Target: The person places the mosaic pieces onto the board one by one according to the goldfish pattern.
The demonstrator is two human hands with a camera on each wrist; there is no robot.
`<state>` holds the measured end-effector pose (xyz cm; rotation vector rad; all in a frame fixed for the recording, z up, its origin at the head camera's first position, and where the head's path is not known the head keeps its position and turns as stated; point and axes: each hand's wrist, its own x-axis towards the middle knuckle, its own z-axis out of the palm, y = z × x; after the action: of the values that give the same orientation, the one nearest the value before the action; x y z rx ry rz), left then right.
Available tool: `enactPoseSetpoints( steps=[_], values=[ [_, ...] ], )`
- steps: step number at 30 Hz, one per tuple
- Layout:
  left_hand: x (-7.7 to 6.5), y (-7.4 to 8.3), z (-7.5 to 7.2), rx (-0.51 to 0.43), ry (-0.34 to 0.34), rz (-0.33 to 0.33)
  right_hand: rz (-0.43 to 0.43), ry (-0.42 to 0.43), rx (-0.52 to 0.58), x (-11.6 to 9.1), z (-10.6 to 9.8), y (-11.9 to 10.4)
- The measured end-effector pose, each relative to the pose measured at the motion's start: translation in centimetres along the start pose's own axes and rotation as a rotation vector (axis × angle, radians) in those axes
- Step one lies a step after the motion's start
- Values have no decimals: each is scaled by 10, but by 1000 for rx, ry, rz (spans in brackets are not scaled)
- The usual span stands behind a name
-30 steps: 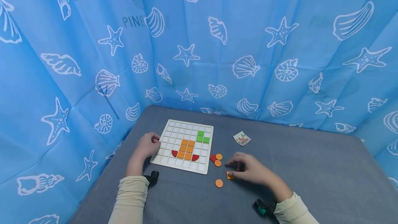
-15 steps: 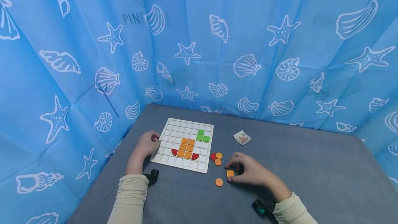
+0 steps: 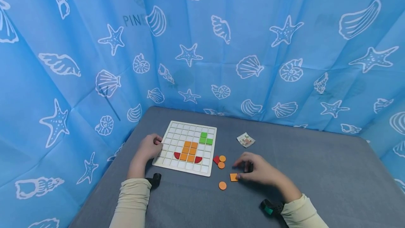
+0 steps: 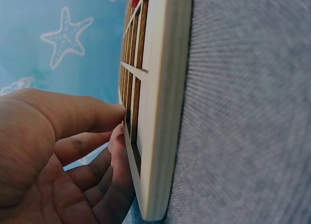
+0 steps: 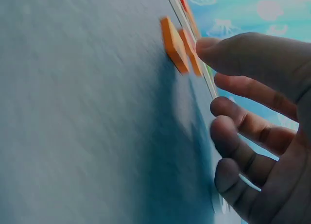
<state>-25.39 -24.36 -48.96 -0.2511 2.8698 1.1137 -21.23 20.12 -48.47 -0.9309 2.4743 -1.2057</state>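
A square board (image 3: 181,164) with a grid of white cells lies flat on the grey table. Orange squares, red curved pieces and green squares fill some of its cells. At its left edge, my left hand (image 3: 150,147) grips the rim; the left wrist view shows the thumb (image 4: 104,114) touching the board's border (image 4: 167,102) with the fingers bent beside it. To the right of the board, my right hand (image 3: 257,170) hovers loosely bent, its thumb tip at an orange square tile (image 3: 233,177). In the right wrist view the thumb (image 5: 228,51) overlaps orange tiles (image 5: 174,44).
Two orange discs (image 3: 222,158) and a red piece (image 3: 216,159) lie by the board's right edge. Another orange disc (image 3: 222,185) sits nearer to me. A small patterned card (image 3: 245,139) lies farther back. Blue shell-print curtains (image 3: 202,45) stand behind the table (image 3: 316,178).
My right hand has shifted a little to the right, its fingers farther from the orange square tile. The left hand stays at the board's edge.
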Motion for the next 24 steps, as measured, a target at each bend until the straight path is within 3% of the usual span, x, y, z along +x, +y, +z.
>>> enactPoseSetpoints(
  steps=[3, 10, 19, 24],
  values=[
    [-1, 0, 0, -2, -2, 0, -10, 35, -1, -4, -9, 4],
    [0, -1, 0, -7, -5, 11, 71, 85, -47, -15, -29, 19],
    [0, -3, 0, -1, -10, 20, 46, 108, -85, -22, -39, 32],
    [1, -3, 0, -2, -5, 26, 80, 94, -87, -23, -41, 30]
  ],
)
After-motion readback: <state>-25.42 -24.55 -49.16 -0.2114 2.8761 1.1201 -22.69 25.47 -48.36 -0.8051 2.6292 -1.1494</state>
